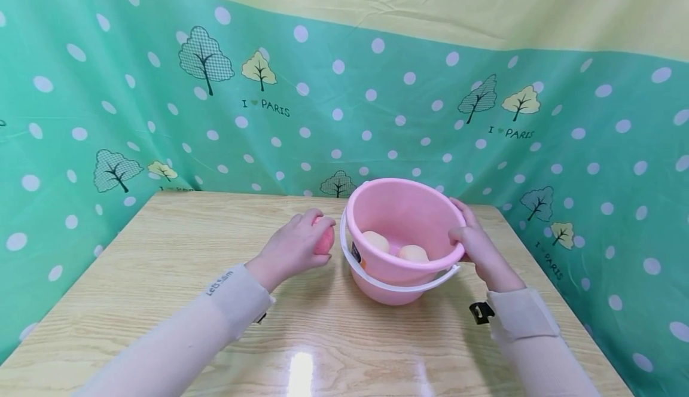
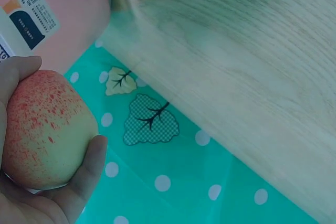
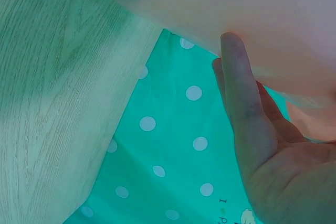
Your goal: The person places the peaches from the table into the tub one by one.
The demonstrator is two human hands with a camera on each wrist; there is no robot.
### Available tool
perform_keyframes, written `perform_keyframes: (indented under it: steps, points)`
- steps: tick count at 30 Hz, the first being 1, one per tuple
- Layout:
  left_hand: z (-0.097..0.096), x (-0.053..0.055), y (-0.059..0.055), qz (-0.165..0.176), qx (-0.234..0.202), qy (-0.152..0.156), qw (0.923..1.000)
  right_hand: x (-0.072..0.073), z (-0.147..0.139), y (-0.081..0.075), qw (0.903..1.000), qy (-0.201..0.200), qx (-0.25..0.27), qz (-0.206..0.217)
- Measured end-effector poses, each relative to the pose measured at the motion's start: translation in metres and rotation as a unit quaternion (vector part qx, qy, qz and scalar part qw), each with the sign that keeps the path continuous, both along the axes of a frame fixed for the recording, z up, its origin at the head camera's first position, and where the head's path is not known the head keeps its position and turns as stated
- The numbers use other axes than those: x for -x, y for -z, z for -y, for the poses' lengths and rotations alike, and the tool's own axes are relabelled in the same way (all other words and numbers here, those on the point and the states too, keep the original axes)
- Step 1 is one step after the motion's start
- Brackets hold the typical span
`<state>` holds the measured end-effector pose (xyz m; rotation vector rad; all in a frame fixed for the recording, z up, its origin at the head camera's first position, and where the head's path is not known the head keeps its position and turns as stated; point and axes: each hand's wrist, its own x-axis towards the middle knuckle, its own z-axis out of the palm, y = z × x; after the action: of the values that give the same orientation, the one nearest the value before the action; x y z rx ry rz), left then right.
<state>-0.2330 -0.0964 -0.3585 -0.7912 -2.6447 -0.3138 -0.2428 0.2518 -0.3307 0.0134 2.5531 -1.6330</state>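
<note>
My left hand grips a peach, yellowish with red speckles, in the air just left of a pink bucket. In the left wrist view the fingers curl round the fruit, and the bucket's labelled side is close behind it. My right hand holds the bucket's right rim, thumb over the edge and fingers against the outer wall. The bucket leans with its mouth towards me. Two pale round fruits, a left one and a right one, lie inside it; their lower parts are hidden.
The bucket's white handle hangs down across its front. Under everything is a light wooden table. A green dotted cloth with printed trees stands as a wall behind the table and along both sides.
</note>
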Motion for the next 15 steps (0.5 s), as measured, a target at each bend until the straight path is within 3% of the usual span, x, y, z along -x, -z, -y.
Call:
perform_keyframes:
  steps: [15]
  points:
    - [0.0038, 0.0006, -0.0099, -0.017, -0.011, 0.005, 0.9998, 0.0, 0.0002, -0.0005, 1.0, -0.001, -0.004, -0.002]
